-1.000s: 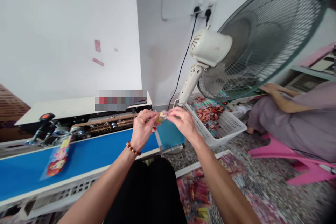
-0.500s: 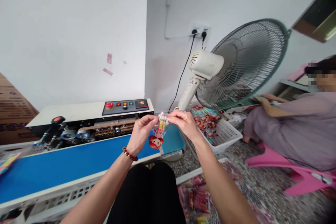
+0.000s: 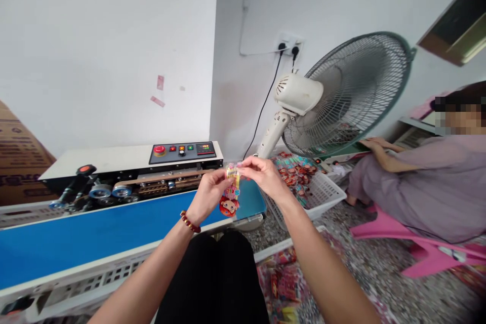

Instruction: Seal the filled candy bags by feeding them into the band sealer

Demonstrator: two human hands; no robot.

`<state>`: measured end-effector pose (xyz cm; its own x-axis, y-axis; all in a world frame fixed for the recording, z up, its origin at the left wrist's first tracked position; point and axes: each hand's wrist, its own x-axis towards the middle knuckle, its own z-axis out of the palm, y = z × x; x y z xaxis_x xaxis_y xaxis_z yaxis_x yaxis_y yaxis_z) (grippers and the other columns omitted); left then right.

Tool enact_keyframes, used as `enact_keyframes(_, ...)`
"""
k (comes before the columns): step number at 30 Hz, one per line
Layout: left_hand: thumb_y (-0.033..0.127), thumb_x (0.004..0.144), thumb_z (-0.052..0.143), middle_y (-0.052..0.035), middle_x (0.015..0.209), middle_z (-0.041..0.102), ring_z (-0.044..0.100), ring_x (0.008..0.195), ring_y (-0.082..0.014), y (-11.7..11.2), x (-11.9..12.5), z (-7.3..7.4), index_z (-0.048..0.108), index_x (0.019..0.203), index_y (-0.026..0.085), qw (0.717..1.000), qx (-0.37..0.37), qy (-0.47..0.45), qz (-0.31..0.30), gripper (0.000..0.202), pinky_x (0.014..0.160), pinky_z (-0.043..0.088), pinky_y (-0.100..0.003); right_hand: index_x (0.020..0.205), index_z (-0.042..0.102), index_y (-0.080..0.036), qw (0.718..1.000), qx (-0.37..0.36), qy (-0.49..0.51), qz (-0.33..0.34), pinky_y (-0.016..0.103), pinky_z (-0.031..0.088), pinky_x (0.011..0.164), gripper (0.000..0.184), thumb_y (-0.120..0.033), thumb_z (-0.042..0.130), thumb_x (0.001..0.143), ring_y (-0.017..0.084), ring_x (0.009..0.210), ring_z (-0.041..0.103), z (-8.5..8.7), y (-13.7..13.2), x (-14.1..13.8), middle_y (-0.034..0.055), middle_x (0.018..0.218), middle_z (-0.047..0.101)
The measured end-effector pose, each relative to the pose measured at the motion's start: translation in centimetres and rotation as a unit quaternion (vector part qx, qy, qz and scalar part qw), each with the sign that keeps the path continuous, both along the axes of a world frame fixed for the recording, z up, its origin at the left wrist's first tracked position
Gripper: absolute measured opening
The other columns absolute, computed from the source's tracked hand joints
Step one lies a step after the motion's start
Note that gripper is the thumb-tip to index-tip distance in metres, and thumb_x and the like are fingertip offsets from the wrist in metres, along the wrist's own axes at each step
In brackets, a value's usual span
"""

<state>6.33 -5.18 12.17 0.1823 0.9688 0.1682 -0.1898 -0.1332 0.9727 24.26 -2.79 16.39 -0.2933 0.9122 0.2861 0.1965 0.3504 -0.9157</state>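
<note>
So the left hand (image 3: 208, 191) is pinching one side of a cartoon-face packet (image 3: 232, 192), the right hand (image 3: 262, 176) is gripping its top corner, and it's kinda dangling near the blue belt (image 3: 114, 233).

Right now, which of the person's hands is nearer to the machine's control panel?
Left. The left hand is in front of the right end of the control panel; the right hand is farther off, rightward past it.

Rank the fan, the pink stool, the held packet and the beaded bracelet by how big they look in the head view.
Largest first:
1. Fan
2. Pink stool
3. Held packet
4. Beaded bracelet
</note>
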Motion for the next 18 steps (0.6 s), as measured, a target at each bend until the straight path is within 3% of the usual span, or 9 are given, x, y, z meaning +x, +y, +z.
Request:
enact_keyframes(3, 0.044, 0.072, 0.082, -0.0049, 0.081, 0.072, 0.06, 0.068, -0.0144, 0.0, -0.2, -0.3, 0.074, 0.086, 0.014, 0.998, -0.032, -0.051, -0.004, 0.034, 0.065, 0.048, -0.025, 0.073, 0.069, -0.02, 1.0, 0.01, 0.001, -0.015, 0.024, 0.047, 0.061, 0.018, -0.037, 0.072, 0.079, 0.012, 0.061, 0.056, 0.0, 0.1, 0.1, -0.0032, 0.065, 0.064)
enact_keyframes(8, 0.045, 0.063, 0.09, -0.0011, 0.067, 0.068, 0.057, 0.058, -0.0113, 0.7, 0.0, -1.0, 0.066, 0.075, 0.015, 0.992, -0.078, -0.101, 0.021, 0.04, 0.056, 0.045, -0.022, 0.083, 0.07, -0.02, 0.999, -0.046, 0.028, 0.008, 0.025, 0.048, 0.066, 0.019, -0.037, 0.076, 0.076, 0.013, 0.069, 0.06, -1.4, 0.5, -0.3, -0.0017, 0.077, 0.068)
enact_keyframes(13, 0.048, 0.057, 0.091, -0.0033, 0.073, 0.072, 0.061, 0.061, -0.013, 1.5, 0.6, -2.7, 0.073, 0.079, 0.014, 0.989, -0.107, -0.091, 0.039, 0.045, 0.059, 0.049, -0.023, 0.072, 0.069, -0.019, 0.994, -0.086, 0.051, -0.054, 0.025, 0.044, 0.062, 0.021, -0.04, 0.076, 0.073, 0.012, 0.064, 0.053, -5.3, 1.2, -0.9, -0.0032, 0.067, 0.062)
enact_keyframes(18, 0.05, 0.053, 0.089, -0.0046, 0.074, 0.073, 0.062, 0.065, -0.0146, 2.8, 0.2, -6.5, 0.076, 0.077, 0.013, 0.987, -0.145, -0.025, 0.057, 0.046, 0.061, 0.049, -0.024, 0.071, 0.068, -0.02, 0.985, -0.144, 0.035, -0.084, 0.024, 0.041, 0.058, 0.023, -0.043, 0.073, 0.072, 0.014, 0.064, 0.055, -10.0, 2.3, -1.3, -0.0026, 0.065, 0.063)
